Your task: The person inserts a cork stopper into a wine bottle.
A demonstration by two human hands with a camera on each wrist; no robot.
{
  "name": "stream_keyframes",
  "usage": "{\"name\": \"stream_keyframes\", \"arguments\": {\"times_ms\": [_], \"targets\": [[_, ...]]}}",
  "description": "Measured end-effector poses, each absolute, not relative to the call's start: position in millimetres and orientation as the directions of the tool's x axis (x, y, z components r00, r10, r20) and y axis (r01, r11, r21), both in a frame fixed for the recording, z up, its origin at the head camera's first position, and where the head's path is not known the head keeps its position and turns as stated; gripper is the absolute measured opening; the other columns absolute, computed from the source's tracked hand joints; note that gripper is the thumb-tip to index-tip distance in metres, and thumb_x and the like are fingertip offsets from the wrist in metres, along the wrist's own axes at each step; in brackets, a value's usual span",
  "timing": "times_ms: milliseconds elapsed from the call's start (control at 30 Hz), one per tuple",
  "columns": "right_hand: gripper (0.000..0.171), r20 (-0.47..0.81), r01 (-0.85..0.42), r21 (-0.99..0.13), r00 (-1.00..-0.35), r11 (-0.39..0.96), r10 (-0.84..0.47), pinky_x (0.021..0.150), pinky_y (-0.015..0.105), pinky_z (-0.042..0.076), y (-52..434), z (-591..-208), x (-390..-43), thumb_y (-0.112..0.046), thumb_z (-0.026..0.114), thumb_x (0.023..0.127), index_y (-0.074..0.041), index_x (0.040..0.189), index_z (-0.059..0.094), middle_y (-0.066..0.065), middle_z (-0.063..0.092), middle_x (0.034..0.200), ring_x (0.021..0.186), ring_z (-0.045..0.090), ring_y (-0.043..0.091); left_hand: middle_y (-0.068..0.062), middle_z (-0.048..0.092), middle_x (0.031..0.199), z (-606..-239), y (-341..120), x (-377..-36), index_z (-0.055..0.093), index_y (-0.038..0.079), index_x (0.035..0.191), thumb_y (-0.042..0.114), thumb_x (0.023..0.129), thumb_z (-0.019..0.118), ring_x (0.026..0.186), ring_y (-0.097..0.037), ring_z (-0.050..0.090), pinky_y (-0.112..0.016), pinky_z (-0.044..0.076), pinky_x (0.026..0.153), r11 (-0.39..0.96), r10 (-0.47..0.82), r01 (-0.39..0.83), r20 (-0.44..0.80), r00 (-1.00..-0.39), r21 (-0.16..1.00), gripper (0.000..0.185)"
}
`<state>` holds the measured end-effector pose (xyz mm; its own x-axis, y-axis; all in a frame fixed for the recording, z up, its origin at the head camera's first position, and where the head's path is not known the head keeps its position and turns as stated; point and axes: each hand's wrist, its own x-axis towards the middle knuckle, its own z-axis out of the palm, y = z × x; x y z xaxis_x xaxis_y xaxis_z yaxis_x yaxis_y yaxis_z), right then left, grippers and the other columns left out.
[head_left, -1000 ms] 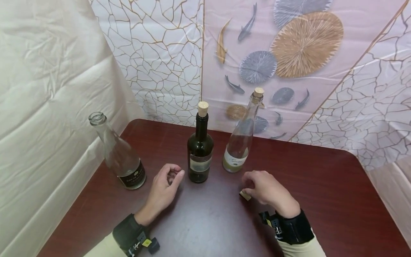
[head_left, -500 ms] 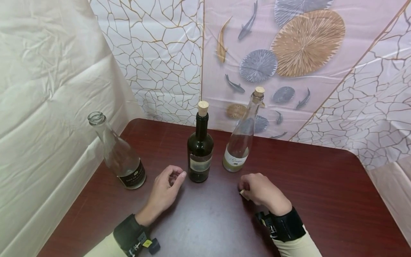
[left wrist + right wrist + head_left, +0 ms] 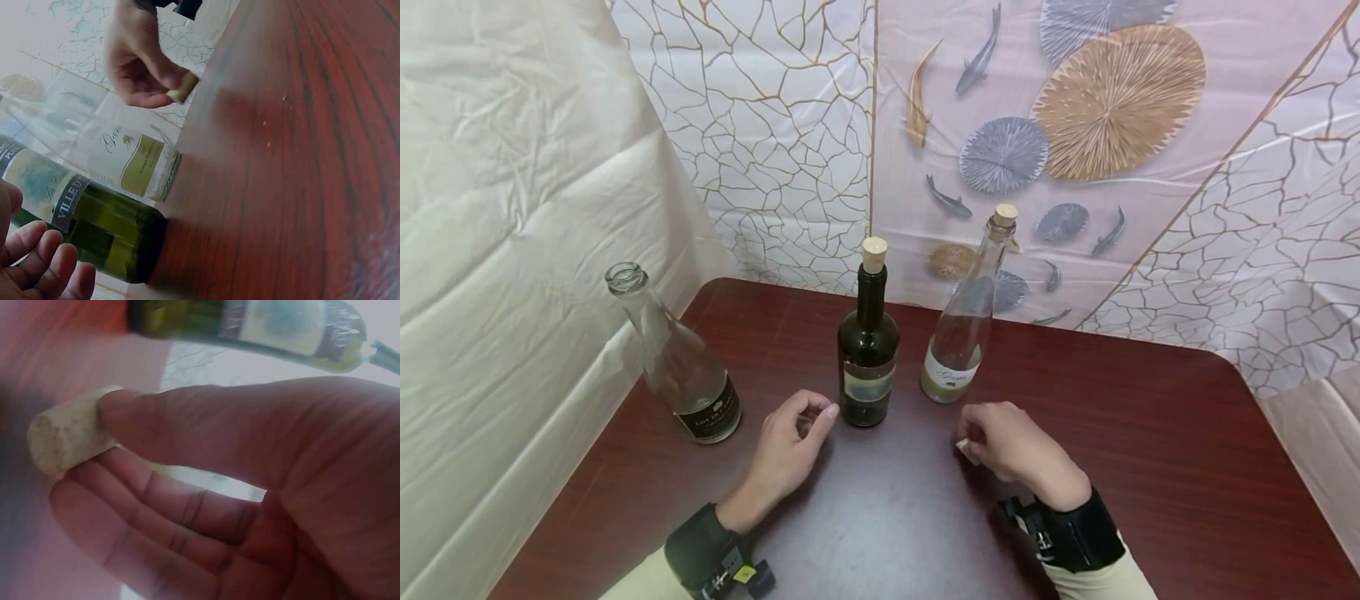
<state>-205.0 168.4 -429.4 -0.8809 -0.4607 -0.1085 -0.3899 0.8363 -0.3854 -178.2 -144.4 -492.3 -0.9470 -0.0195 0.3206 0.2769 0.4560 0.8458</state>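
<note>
Right now: right hand [image 3: 1015, 442] pinches short cylindrical cork [image 3: 65, 434], thumb on top, fingers beneath, pale grainy end exposed. Left hand [image 3: 786, 446] rests on glossy dark-red wood table [image 3: 1150, 467], fingers loosely curled, holding nothing. Just beyond grip: dark green glass bottle [image 3: 868, 350], corked; clear bottle [image 3: 964, 329], corked. Far left of grip: clear uncorked bottle [image 3: 681, 367], black label.

My left hand [image 3: 786, 450] bare, no rings. My right hand [image 3: 1015, 446] bare too. Pale cream sleeves on both arms. Black strap bands round both wrists. Small yellow tag and black knob on left band.
</note>
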Motion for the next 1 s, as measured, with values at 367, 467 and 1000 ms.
{"name": "stream_keyframes", "arguments": {"times_ms": [367,467,1000], "targets": [[0.016,0.316,-0.471,-0.551,-0.882,0.689,-0.350,0.073,0.027,0.060,149.6,-403.9,-183.8,-0.005,0.081,0.089,-0.016,0.098,0.074,-0.006,0.071,0.093,0.081,0.070,0.006,0.002,0.072,0.095,-476.7,-137.0,-170.1,0.069,0.015,0.100,0.016,0.097,0.075,0.083,-0.004,0.066,-0.025,0.059,0.076,0.396,0.061,0.408,0.420,-0.906,0.823,0.007],[0.022,0.401,-0.486,-0.644,-0.872,0.591,-0.280,0.075,0.024,0.062,144.0,-399.0,-177.5,-0.001,0.082,0.087,-0.014,0.102,0.075,-0.004,0.074,0.098,0.085,0.073,0.007,-0.003,0.071,0.098,-467.0,-129.2,-166.1,0.067,0.011,0.104,0.009,0.092,0.079,0.083,-0.006,0.066,-0.025,0.060,0.074,0.300,0.125,0.534,0.522,-0.844,0.791,0.016],[0.027,0.489,-0.504,-0.852,-0.863,0.142,-0.127,0.081,0.022,0.062,127.9,-381.7,-147.5,0.009,0.073,0.091,-0.002,0.116,0.070,0.002,0.071,0.112,0.099,0.074,0.011,-0.021,0.062,0.114,-413.8,-70.1,-161.4,0.058,0.002,0.121,-0.003,0.088,0.078,0.102,-0.015,0.067,-0.028,0.061,0.091,-0.121,0.225,0.480,0.495,-0.839,0.869,0.039]]}}
